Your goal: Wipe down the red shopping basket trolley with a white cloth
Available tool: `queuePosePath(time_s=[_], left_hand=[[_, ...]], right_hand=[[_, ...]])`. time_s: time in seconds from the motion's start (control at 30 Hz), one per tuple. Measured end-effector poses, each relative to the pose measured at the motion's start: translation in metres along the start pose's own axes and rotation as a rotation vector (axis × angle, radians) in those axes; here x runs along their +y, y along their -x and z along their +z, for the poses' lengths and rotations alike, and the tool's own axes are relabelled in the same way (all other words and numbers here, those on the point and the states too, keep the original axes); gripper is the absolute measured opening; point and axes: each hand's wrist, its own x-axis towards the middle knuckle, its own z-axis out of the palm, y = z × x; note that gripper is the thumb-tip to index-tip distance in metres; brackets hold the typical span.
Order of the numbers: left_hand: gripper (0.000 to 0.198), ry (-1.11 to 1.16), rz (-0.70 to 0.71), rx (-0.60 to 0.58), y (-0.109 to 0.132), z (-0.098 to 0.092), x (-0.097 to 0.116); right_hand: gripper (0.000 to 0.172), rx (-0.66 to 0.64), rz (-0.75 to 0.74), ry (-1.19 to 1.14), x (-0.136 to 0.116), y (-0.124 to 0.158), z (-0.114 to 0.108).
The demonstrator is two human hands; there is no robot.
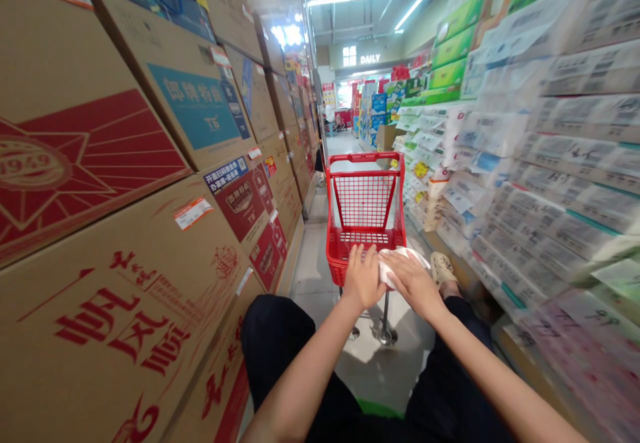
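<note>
A small red shopping cart (365, 203) with a plastic mesh basket stands between my legs. My left hand (364, 275) holds its near rim, with the fingers bent over the edge. Beside it, my right hand (413, 280) grips a white cloth (420, 256), pressed at the right part of the same rim. The cloth sticks out above and to the right of the fingers. Its underside and the rim below it are hidden. Through the grid, the basket's inside shows no goods.
Stacked cardboard cartons (165, 243) wall the left side. On the right are piles of plastic-wrapped paper packs (560, 190), blurred. My right foot in a beige clog (443, 268) is beside the cart. The tiled aisle (345, 142) runs ahead toward blue boxes (379, 106).
</note>
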Motion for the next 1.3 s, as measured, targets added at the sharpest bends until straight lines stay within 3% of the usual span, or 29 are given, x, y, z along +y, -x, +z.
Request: queuePosePath(time_s=[0.2,0.4,0.6,0.73,0.83,1.07,1.17,1.3], left_hand=[[0.051,0.061,0.030,-0.040,0.006,-0.002,0.004],[0.039,0.092,0.045,-0.044,0.000,-0.004,-0.001],[0.046,0.081,0.061,-0.036,-0.003,-0.002,-0.006],[0.049,0.086,0.047,-0.034,-0.001,-0.006,-0.009],[0.045,0.109,0.076,-0.039,0.001,-0.009,-0.009],[0.043,0.130,0.103,0.002,0.007,-0.010,-0.004],[0.043,0.121,0.097,0.006,0.008,-0.012,-0.006],[0.042,0.121,0.072,0.006,0.010,-0.017,-0.011]], right_hand=[[0.047,-0.057,-0.060,-0.104,0.026,-0.011,-0.012],[0.043,-0.020,0.048,-0.163,0.064,-0.036,-0.011],[0.046,0.124,0.105,-0.185,0.037,-0.026,0.007],[0.047,0.112,0.068,-0.201,0.020,-0.007,0.007],[0.045,0.062,0.081,-0.218,0.030,-0.012,0.001],[0.043,0.031,0.143,-0.217,0.070,-0.060,0.003],[0.044,0.067,0.160,-0.208,0.063,-0.064,0.009],[0.044,0.094,0.100,-0.215,0.033,-0.040,0.010]])
